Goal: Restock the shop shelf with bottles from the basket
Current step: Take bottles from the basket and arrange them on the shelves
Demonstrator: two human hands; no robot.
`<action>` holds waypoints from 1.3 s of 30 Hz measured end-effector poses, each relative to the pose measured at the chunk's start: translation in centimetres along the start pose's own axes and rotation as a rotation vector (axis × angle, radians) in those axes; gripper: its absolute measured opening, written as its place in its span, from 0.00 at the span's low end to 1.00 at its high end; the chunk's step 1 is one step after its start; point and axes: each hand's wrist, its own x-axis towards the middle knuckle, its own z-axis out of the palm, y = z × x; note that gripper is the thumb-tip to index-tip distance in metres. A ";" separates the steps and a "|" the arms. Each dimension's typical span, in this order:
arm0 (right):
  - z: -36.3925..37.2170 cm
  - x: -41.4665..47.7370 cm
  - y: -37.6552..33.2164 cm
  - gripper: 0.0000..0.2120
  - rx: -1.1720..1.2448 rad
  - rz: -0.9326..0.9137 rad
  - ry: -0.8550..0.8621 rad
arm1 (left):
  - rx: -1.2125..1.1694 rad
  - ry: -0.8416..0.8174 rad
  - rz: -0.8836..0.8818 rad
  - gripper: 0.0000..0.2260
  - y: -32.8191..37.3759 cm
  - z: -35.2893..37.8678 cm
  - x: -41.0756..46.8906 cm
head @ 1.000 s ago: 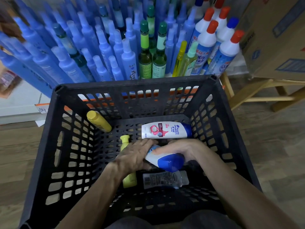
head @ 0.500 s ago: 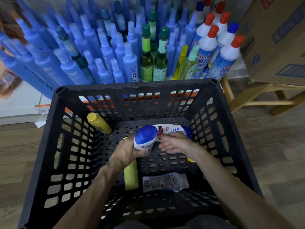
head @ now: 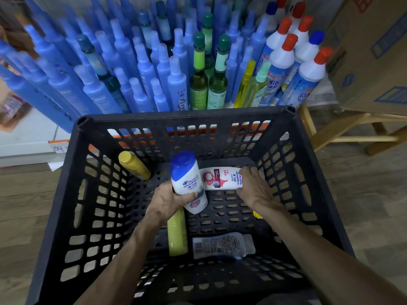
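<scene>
Shampoo bottle (head: 188, 181) near-upright, cap up

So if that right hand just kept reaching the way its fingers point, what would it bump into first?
The right hand already lies on the white shampoo bottle with the pink label on the basket floor. Past that bottle, the black basket's far wall probably comes next, though depth is hard to judge here.

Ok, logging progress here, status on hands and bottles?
Left hand gripping blue-capped shampoo bottle, raised. Right hand on second shampoo bottle lying in basket. Nothing blocking.
</scene>
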 end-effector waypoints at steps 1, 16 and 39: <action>-0.1 0.5 0.4 0.30 -0.047 -0.037 -0.011 | -0.058 0.015 -0.012 0.12 -0.2 -0.1 0.2; 2.0 0.6 0.8 0.42 -0.268 -0.054 -0.261 | -0.244 0.026 -0.110 0.09 -0.4 -0.1 0.4; -22.6 -13.1 -8.0 0.17 0.843 0.035 0.107 | -0.230 0.168 -0.124 0.09 16.8 -10.1 -14.8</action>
